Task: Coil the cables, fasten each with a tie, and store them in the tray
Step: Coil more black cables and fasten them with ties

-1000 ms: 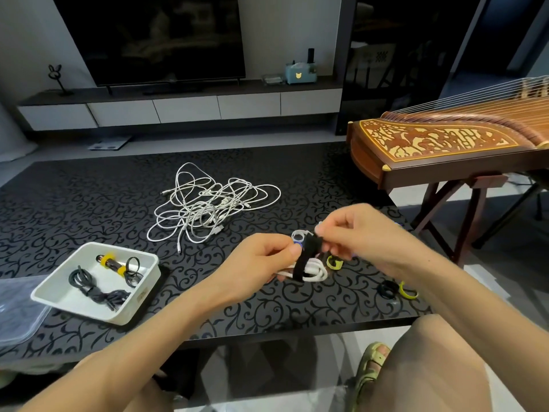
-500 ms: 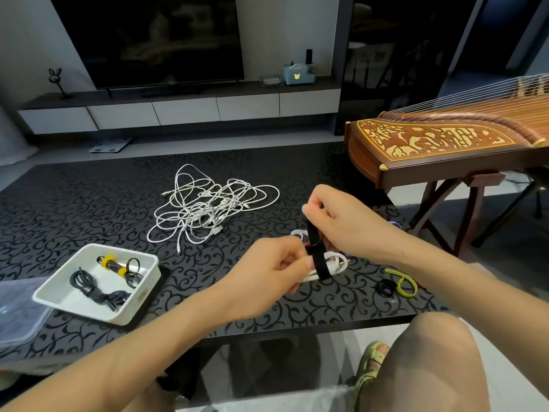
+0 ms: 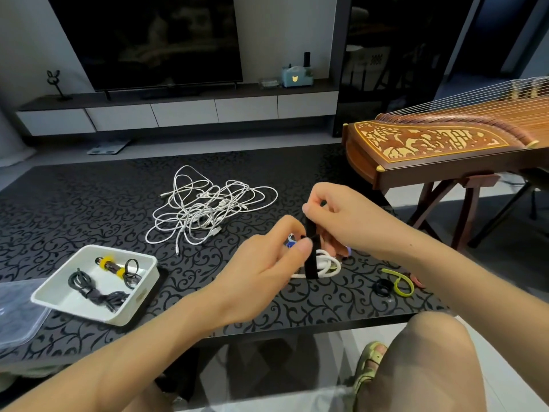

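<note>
Just above the black patterned table (image 3: 74, 203), my left hand (image 3: 267, 272) grips a coiled white cable (image 3: 326, 264). A black tie strap (image 3: 312, 254) wraps round the coil, and my right hand (image 3: 344, 218) pinches the strap's upper end and holds it up. A tangle of loose white cables (image 3: 205, 209) lies mid-table. At the left a white tray (image 3: 142, 295) holds coiled black cables (image 3: 95, 292), one bound with yellow ties. Spare ties lie at the right: a black ring (image 3: 381, 288) and a yellow-green strip (image 3: 401, 282).
A clear plastic lid (image 3: 17, 310) lies left of the tray at the table's edge. A wooden zither on a stand (image 3: 439, 147) is at the right, close to the table. My knee (image 3: 430, 352) sits below the front edge.
My right hand has drawn the black strap's end upward from the coil. My left hand kept its grip on the coil and shifted slightly.
</note>
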Demonstrator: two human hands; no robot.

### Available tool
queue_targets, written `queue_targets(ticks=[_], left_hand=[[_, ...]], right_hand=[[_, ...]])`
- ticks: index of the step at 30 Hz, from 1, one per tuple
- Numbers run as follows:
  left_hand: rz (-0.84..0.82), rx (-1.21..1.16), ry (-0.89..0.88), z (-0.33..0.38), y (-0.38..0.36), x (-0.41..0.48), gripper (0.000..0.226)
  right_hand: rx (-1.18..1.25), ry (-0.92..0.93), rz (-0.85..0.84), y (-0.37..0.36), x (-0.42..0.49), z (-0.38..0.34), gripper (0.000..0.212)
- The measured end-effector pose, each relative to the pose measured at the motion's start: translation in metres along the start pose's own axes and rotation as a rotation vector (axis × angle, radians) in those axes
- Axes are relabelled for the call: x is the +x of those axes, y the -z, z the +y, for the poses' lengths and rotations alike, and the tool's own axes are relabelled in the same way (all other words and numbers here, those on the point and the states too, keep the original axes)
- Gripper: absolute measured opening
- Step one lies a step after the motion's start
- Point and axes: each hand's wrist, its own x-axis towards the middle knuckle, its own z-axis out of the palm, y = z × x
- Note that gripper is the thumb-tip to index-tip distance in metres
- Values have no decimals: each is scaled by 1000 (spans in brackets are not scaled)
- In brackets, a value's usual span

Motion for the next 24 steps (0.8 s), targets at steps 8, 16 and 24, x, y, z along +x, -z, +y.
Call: queue_targets(ticks=[8, 16, 24], left_hand=[[-69, 72, -55, 3, -2, 5, 21], [63, 137, -132, 4, 1, 4, 13], [-2, 2, 4, -17, 1, 17, 21]], right_hand=[[193, -147, -39, -5, 8, 2, 20], [101, -206, 205, -6, 25, 23, 26], [423, -470, 189, -43, 26, 57, 41]])
